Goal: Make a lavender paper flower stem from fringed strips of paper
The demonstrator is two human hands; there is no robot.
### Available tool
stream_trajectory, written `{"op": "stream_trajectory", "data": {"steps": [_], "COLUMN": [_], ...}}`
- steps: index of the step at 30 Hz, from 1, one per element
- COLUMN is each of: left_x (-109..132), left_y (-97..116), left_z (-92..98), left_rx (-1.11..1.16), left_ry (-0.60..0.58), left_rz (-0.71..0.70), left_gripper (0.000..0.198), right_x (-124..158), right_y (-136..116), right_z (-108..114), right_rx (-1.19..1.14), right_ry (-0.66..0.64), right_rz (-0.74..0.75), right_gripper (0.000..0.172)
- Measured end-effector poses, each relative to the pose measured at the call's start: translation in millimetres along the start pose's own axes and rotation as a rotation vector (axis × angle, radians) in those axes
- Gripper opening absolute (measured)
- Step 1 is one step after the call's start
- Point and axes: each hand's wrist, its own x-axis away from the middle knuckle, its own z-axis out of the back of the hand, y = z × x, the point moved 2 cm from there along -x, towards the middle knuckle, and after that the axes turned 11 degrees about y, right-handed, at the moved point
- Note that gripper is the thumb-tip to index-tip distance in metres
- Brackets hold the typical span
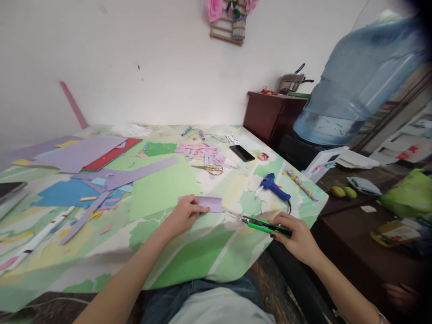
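Observation:
Near the table's front edge, my left hand (186, 214) presses a folded strip of purple paper (213, 204) down with its fingers. My right hand (294, 234) is wrapped round a green and black utility knife (258, 224), whose extended blade (232, 214) points left and reaches the strip's right end. Whether the blade touches the paper I cannot tell. A light green sheet (162, 186) lies just beyond my left hand. Gold-handled scissors (211, 168) rest farther back on the table. Beyond my right hand lies a blue glue gun (275, 186).
Purple and red sheets (91, 153) and blue paper (60, 193) lie at left. Pink scraps (199, 152), a black phone (241, 153) and a decorated stick (300, 183) sit farther back. A large water bottle (357, 81) stands at right, beyond the table (199, 252).

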Motion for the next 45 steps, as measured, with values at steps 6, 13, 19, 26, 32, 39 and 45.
{"op": "stream_trajectory", "data": {"steps": [6,13,19,26,32,39,45], "left_x": [-0.1,-1.0,-0.8,-0.6,-0.3,7.2,14.1], "left_y": [0.2,-0.1,-0.6,-0.7,-2.1,3.5,15.4], "left_z": [-0.1,0.1,0.6,0.0,-0.7,-6.8,-5.7], "left_rx": [-0.005,-0.009,0.004,0.004,-0.007,-0.126,-0.281], "left_ry": [-0.004,-0.013,-0.004,0.007,0.015,0.104,0.078], "left_rz": [0.001,-0.003,-0.011,-0.012,-0.017,-0.068,-0.095], "left_gripper": [0.034,0.034,0.034,0.034,0.034,0.031,0.032], "right_x": [4.9,4.1,5.2,4.1,1.6,-3.2,-14.6], "right_y": [4.0,3.2,4.8,3.0,-2.8,-20.9,-27.1], "right_z": [0.5,-5.5,-1.9,-3.9,-2.6,-7.4,-18.8], "right_rx": [-0.033,-0.016,-0.042,-0.007,0.078,0.149,0.282], "right_ry": [0.009,0.005,0.022,0.017,-0.062,-0.174,-0.256], "right_rz": [-0.036,-0.034,-0.034,-0.019,-0.008,0.065,0.171], "right_gripper": [0.011,0.009,0.01,0.008,0.006,0.047,0.048]}}
